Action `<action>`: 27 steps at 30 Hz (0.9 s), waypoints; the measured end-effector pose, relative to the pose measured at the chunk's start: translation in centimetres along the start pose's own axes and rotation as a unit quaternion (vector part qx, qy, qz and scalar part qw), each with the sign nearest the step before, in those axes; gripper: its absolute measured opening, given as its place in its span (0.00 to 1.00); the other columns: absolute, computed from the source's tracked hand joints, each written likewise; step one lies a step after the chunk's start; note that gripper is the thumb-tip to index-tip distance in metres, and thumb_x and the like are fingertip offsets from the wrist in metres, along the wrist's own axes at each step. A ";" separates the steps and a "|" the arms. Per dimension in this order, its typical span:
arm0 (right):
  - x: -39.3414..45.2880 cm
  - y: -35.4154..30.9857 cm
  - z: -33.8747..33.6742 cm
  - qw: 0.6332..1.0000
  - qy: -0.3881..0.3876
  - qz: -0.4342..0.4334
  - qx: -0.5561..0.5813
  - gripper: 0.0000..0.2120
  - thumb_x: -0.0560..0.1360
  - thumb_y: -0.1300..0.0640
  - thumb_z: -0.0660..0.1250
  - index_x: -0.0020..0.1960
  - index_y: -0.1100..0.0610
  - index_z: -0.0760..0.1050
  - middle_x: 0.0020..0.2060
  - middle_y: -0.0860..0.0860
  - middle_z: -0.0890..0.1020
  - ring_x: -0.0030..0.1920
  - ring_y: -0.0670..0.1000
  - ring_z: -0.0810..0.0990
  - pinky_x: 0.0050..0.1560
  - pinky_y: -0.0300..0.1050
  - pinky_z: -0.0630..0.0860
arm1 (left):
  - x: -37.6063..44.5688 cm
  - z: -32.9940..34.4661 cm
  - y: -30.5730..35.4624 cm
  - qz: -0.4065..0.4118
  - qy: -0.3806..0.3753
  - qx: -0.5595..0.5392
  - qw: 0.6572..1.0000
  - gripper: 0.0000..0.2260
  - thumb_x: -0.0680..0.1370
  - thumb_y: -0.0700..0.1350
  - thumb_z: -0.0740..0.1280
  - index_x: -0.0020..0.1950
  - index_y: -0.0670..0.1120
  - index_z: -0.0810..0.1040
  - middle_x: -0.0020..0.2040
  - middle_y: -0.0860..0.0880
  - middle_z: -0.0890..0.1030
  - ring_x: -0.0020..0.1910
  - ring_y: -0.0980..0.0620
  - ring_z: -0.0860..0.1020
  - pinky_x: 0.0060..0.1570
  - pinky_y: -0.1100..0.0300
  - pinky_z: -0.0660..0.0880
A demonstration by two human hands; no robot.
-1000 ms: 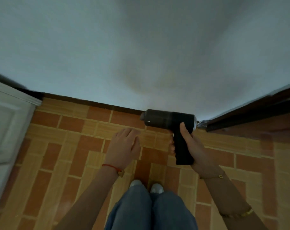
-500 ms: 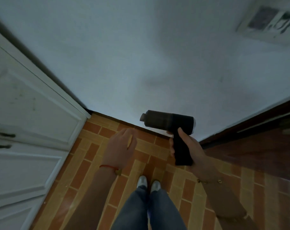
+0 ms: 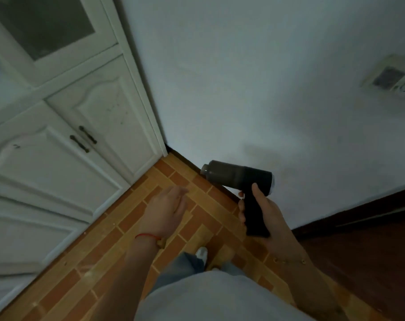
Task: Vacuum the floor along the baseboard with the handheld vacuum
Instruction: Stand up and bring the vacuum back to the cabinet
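Head view: black handheld vacuum (image 3: 237, 176) is gripped at its handle by the right hand (image 3: 265, 213), held in the air, nozzle aimed left over the dark baseboard (image 3: 187, 162). Left hand (image 3: 165, 210) is spread flat, empty, above the brick-pattern floor (image 3: 127, 230). White cabinet (image 3: 65, 140) at left.

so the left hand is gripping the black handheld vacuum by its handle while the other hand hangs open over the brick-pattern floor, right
Not quite. The head view shows the right hand gripping the black handheld vacuum by its handle. The left hand, the one with the red string at its wrist, is the hand hanging open over the brick-pattern floor.
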State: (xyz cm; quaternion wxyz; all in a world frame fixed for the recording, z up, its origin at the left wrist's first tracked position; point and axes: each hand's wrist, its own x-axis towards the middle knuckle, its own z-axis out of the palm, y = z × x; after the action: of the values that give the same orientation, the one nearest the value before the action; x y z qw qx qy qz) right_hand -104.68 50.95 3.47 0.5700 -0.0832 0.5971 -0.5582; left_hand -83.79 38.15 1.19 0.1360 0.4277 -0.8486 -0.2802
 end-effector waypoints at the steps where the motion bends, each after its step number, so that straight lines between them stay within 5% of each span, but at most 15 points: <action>1: -0.3 0.1 0.1 1.000 -0.011 -0.002 -0.021 0.23 0.73 0.39 0.64 0.51 0.60 0.77 0.35 0.55 0.80 0.31 0.52 0.80 0.35 0.46 0.76 | -1.3 0.0 0.0 -0.015 0.015 -0.001 1.000 0.10 0.82 0.46 0.61 0.61 0.50 0.78 0.57 0.51 0.81 0.51 0.53 0.79 0.49 0.59 0.74; 13: -4.0 2.2 4.8 0.959 -0.240 0.032 -0.145 0.20 0.76 0.42 0.63 0.51 0.60 0.75 0.35 0.55 0.76 0.30 0.51 0.75 0.32 0.43 0.74 | -17.3 -0.9 0.5 -0.227 0.182 0.002 0.957 0.08 0.81 0.45 0.63 0.58 0.49 0.79 0.53 0.50 0.81 0.46 0.47 0.81 0.40 0.55 0.76; 27: -7.5 12.2 23.1 0.883 -0.394 0.087 -0.239 0.19 0.76 0.42 0.64 0.51 0.59 0.76 0.35 0.54 0.77 0.31 0.51 0.75 0.31 0.42 0.74 | -34.9 -7.3 -9.4 -0.393 0.298 0.024 0.870 0.09 0.81 0.44 0.63 0.59 0.49 0.79 0.53 0.50 0.82 0.48 0.48 0.81 0.44 0.52 0.79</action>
State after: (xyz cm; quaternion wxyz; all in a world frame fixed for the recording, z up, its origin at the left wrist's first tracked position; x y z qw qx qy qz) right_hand -77.72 47.67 4.94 0.7673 -0.3776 0.4435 -0.2683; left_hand -53.42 59.08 1.80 0.2508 0.7923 -0.5358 -0.1496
